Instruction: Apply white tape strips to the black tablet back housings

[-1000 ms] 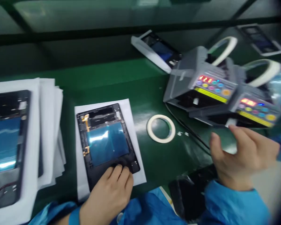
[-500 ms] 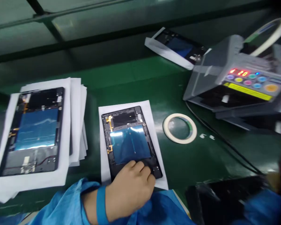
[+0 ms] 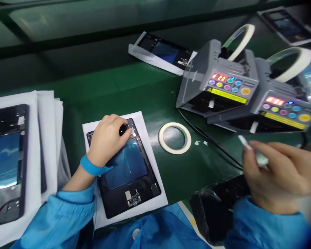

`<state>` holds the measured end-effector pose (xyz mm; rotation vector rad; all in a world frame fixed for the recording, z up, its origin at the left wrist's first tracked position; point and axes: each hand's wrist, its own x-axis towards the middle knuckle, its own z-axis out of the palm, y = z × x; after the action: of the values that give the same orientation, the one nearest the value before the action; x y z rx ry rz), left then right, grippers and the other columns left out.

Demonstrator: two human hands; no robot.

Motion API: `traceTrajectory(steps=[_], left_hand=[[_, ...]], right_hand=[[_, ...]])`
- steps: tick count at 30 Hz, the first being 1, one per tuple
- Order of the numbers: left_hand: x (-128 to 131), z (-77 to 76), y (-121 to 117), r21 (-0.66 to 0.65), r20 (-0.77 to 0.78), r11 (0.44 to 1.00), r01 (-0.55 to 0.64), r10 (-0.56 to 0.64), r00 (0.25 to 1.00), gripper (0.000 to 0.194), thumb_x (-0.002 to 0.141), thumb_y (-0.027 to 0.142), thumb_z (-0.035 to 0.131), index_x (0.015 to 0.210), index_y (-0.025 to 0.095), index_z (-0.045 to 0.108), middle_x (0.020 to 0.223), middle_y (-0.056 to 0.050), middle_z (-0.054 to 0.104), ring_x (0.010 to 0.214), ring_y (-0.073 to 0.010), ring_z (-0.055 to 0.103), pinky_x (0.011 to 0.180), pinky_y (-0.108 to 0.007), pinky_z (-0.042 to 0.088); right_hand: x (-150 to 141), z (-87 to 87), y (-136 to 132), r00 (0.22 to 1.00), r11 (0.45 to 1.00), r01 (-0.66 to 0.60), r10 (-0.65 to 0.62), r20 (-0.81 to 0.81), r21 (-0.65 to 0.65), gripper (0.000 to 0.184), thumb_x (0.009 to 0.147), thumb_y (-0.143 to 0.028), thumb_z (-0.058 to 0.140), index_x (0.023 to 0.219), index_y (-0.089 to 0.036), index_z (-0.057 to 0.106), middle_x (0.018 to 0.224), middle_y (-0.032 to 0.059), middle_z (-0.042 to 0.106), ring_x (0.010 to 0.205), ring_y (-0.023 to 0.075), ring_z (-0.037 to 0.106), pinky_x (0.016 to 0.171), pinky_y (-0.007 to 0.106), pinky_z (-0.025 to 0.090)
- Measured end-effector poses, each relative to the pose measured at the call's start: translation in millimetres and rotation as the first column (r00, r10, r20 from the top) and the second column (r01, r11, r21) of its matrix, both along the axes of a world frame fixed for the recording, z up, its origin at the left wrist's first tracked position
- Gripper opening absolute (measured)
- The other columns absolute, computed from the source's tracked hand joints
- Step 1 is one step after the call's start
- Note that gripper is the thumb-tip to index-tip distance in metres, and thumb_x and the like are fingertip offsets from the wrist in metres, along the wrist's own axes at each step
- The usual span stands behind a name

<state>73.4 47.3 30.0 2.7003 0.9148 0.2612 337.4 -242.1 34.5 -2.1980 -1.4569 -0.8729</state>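
Observation:
An opened tablet housing (image 3: 126, 166) lies on a white sheet (image 3: 159, 193), its blue film-covered battery and small circuit board facing up. My left hand (image 3: 107, 140), with a blue wristband, rests on the tablet's upper end. Its fingers are curved, with thumb and index tips a little apart and nothing seen between them. At the right, my right hand (image 3: 280, 176) pinches a short white strip of tape (image 3: 245, 142) between thumb and finger. That hand is in front of two grey tape dispensers (image 3: 230, 77) with lit red displays; white tape tabs stick out of both.
A tape roll (image 3: 175, 138) lies flat beside two small white scraps (image 3: 201, 143). At the left, another opened tablet (image 3: 5, 159) tops a stack of paper sheets (image 3: 48, 145). One more tablet (image 3: 163, 53) is behind, on paper. A black cable (image 3: 209, 140) crosses the bench.
My left hand has moved from the tablet's lower end to its upper end, uncovering the circuit board. My right hand, nearly out of view half a second ago, now shows a tape strip in its fingers.

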Motion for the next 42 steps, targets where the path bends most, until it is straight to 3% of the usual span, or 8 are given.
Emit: traceTrajectory(steps=[2, 5, 7, 10, 18, 25, 36, 42], left_hand=[[1, -2.5, 7, -0.106, 0.010, 0.994, -0.016, 0.017, 1.000, 0.012, 0.090, 0.025, 0.063, 0.095, 0.015, 0.069, 0.098, -0.007, 0.068, 0.096, -0.0250, 0.061, 0.091, -0.040, 0.049], [2, -4.5, 11, -0.240, 0.025, 0.969, -0.060, 0.068, 0.997, 0.010, 0.089, 0.024, 0.065, 0.092, 0.015, 0.069, 0.099, -0.006, 0.065, 0.099, -0.0229, 0.059, 0.094, -0.039, 0.046], [4, -4.8, 10, -0.271, 0.014, 0.958, -0.093, 0.101, 0.995, 0.008, 0.087, 0.024, 0.067, 0.090, 0.016, 0.068, 0.098, -0.005, 0.063, 0.099, -0.0226, 0.058, 0.094, -0.039, 0.045], [8, -4.2, 4, -0.263, -0.028, 0.956, -0.131, 0.129, 0.991, 0.013, 0.083, 0.025, 0.074, 0.087, 0.017, 0.065, 0.098, -0.004, 0.061, 0.098, -0.0227, 0.055, 0.092, -0.039, 0.043], [14, -4.8, -1, -0.279, -0.094, 0.947, -0.158, 0.137, 0.986, 0.021, 0.075, 0.020, 0.077, 0.087, 0.019, 0.060, 0.101, -0.003, 0.057, 0.101, -0.0229, 0.050, 0.091, -0.037, 0.039], [15, -11.7, -4, -0.235, -0.057, 0.956, -0.177, 0.169, 0.984, 0.019, 0.073, 0.018, 0.075, 0.081, 0.019, 0.057, 0.100, -0.003, 0.055, 0.097, -0.0216, 0.048, 0.089, -0.036, 0.037], [12, -9.0, 0, -0.309, -0.067, 0.938, -0.155, 0.141, 0.988, 0.014, 0.076, 0.020, 0.075, 0.081, 0.019, 0.063, 0.104, -0.003, 0.057, 0.103, -0.0227, 0.050, 0.092, -0.038, 0.037], [-12, 4.5, -25, -0.277, -0.018, 0.955, -0.106, 0.105, 0.994, 0.024, 0.083, 0.019, 0.070, 0.106, 0.019, 0.065, 0.124, -0.008, 0.059, 0.121, -0.0271, 0.052, 0.103, -0.045, 0.041]], right_hand=[[-33, 6.9, 28, 0.964, 0.963, -0.265, 0.265, -0.021, -0.041, 0.029, 0.075, -0.014, 0.078, 0.101, -0.021, 0.067, 0.084, 0.0026, 0.071, 0.073, 0.0165, 0.064, 0.069, 0.030, 0.048], [-72, 8.2, 77, 0.799, 0.793, -0.598, 0.578, -0.166, -0.115, 0.021, 0.081, -0.014, 0.073, 0.102, -0.016, 0.066, 0.091, 0.0059, 0.073, 0.080, 0.0163, 0.065, 0.074, 0.030, 0.051], [-87, 2.7, 103, 0.712, 0.716, -0.695, 0.671, -0.207, -0.068, 0.013, 0.086, -0.017, 0.069, 0.098, -0.016, 0.067, 0.090, 0.0044, 0.073, 0.078, 0.0152, 0.064, 0.071, 0.029, 0.051], [-91, -10.1, 121, 0.635, 0.670, -0.742, 0.711, -0.302, 0.019, 0.009, 0.088, -0.017, 0.067, 0.097, -0.016, 0.067, 0.086, 0.0031, 0.072, 0.075, 0.0132, 0.063, 0.069, 0.028, 0.050], [-76, -18.6, 106, 0.657, 0.723, -0.690, 0.647, -0.388, 0.036, 0.010, 0.087, -0.017, 0.069, 0.097, -0.017, 0.065, 0.083, 0.0032, 0.071, 0.072, 0.0129, 0.063, 0.068, 0.027, 0.049], [-77, -22.5, 107, 0.639, 0.720, -0.693, 0.628, -0.444, 0.021, 0.011, 0.089, -0.018, 0.067, 0.099, -0.022, 0.065, 0.084, -0.0003, 0.072, 0.073, 0.0124, 0.065, 0.068, 0.027, 0.050], [-77, -28.4, 108, 0.647, 0.716, -0.698, 0.644, -0.407, 0.024, 0.007, 0.090, -0.018, 0.066, 0.096, -0.018, 0.065, 0.084, 0.0012, 0.072, 0.073, 0.0137, 0.066, 0.067, 0.027, 0.051], [-72, -35.3, 111, 0.648, 0.710, -0.703, 0.663, -0.376, 0.039, 0.011, 0.087, -0.015, 0.069, 0.097, -0.016, 0.065, 0.086, 0.0040, 0.073, 0.076, 0.0152, 0.068, 0.072, 0.028, 0.053]])
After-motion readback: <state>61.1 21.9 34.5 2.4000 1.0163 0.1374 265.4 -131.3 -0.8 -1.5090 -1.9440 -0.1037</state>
